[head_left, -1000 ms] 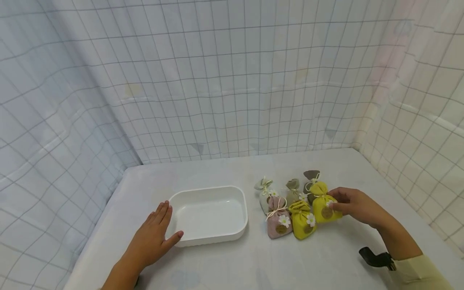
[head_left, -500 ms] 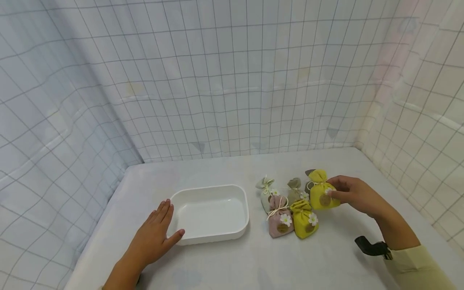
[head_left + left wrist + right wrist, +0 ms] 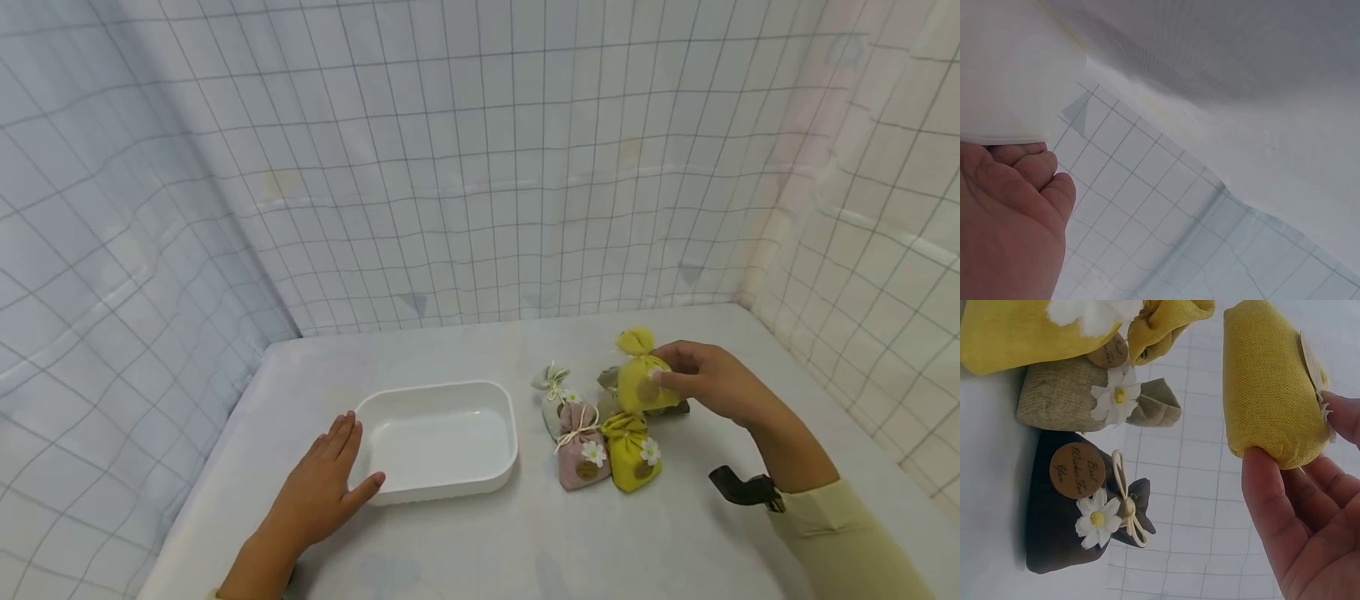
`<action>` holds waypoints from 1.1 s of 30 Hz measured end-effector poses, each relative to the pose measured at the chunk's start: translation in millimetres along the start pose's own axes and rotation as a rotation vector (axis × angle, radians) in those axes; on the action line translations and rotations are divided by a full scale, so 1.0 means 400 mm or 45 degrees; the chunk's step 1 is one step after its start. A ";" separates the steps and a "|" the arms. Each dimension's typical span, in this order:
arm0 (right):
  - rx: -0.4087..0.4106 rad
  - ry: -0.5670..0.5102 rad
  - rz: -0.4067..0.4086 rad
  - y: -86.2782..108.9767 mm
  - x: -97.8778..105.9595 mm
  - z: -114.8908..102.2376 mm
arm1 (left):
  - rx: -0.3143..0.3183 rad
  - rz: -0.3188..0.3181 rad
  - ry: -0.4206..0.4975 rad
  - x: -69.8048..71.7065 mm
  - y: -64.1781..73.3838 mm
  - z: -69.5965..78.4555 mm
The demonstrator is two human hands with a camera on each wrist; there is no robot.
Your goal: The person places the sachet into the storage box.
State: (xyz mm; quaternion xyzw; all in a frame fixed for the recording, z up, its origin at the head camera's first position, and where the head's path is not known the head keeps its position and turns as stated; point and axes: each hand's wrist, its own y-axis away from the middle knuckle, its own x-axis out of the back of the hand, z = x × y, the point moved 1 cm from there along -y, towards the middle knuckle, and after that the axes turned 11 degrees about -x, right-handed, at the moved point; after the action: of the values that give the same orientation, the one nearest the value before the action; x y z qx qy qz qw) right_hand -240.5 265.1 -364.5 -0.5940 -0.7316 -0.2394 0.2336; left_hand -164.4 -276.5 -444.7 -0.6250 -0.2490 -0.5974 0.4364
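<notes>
A yellow drawstring pouch (image 3: 641, 385) with a white flower and round tag is pinched between the thumb and fingers of my right hand (image 3: 708, 385). In the right wrist view this yellow pouch (image 3: 1275, 381) hangs clear of the table. Behind it stands a dark brown pouch (image 3: 1063, 512), mostly hidden in the head view. My left hand (image 3: 318, 479) rests with straight fingers along the left rim of a white oblong tray (image 3: 438, 493), thumb at the near corner. In the left wrist view the left hand's fingers (image 3: 1035, 165) lie against the tray wall (image 3: 1004, 75).
Left of the held pouch stand a pale green pouch (image 3: 551, 408), a pink pouch (image 3: 579, 467), a second yellow pouch (image 3: 630, 462) and a beige pouch (image 3: 1060, 397). Gridded white cloth (image 3: 480, 167) hangs around the table's back and sides.
My right hand has lifted the yellow pouch up and moved it leftward over the brown and beige pouches. The left hand stays at the tray.
</notes>
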 end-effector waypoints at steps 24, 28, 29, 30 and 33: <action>-0.078 -0.065 -0.042 -0.086 -0.094 -0.076 | -0.017 0.013 -0.017 0.000 -0.002 -0.006; -0.081 -0.096 -0.071 -0.100 -0.116 -0.090 | -0.012 0.015 -0.009 -0.001 -0.002 -0.004; -0.084 -0.092 -0.073 -0.103 -0.121 -0.095 | -0.012 0.016 -0.009 -0.001 -0.002 -0.003; -0.082 -0.097 -0.080 -0.106 -0.127 -0.100 | -0.010 0.016 -0.010 0.000 -0.001 -0.002; -0.099 -0.090 -0.090 -0.116 -0.145 -0.117 | -0.009 0.021 -0.014 0.001 0.000 -0.001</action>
State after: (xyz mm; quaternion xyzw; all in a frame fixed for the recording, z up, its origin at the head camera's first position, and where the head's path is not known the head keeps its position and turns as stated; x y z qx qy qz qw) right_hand -272.6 183.4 -367.9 -0.5846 -0.7500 -0.2546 0.1760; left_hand -164.4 -276.8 -444.4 -0.6318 -0.2441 -0.5914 0.4377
